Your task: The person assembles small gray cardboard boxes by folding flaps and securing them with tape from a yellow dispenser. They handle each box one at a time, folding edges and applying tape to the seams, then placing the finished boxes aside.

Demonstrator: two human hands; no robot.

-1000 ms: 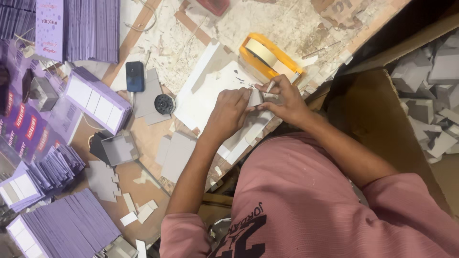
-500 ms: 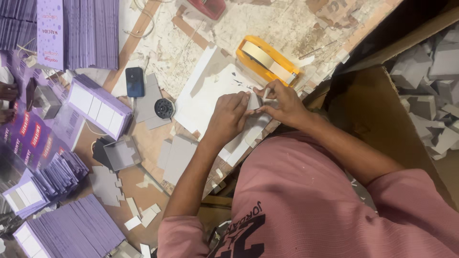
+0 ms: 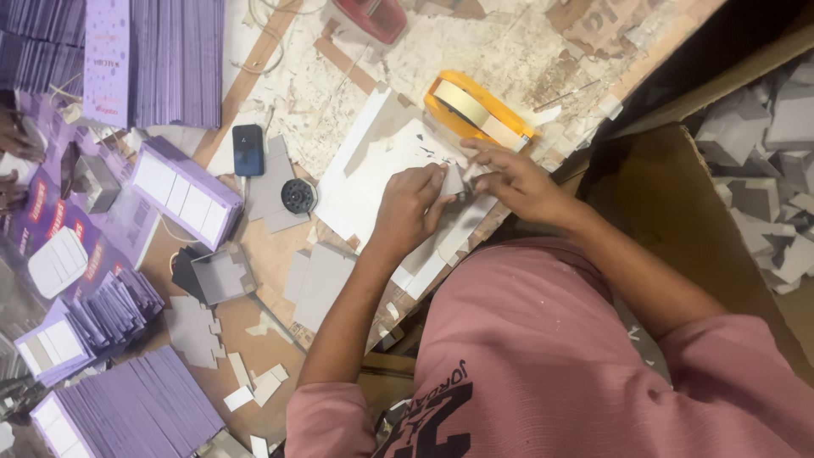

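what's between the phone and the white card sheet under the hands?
Head view: a small black round disc on grey card pieces lies between the phone and white sheet.

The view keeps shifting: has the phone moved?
No. The phone lies where it did, up and left of the black disc, same gap to the tape dispenser.

Even, soft overhead light; slight blur, dark upper-right corner.

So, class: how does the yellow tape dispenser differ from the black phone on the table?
The tape dispenser is yellow, rounded and bulky; the phone is black, flat and rectangular. The dispenser sits just beyond the right hand; the phone lies further off, beyond the left hand. Both rest untouched on the table.
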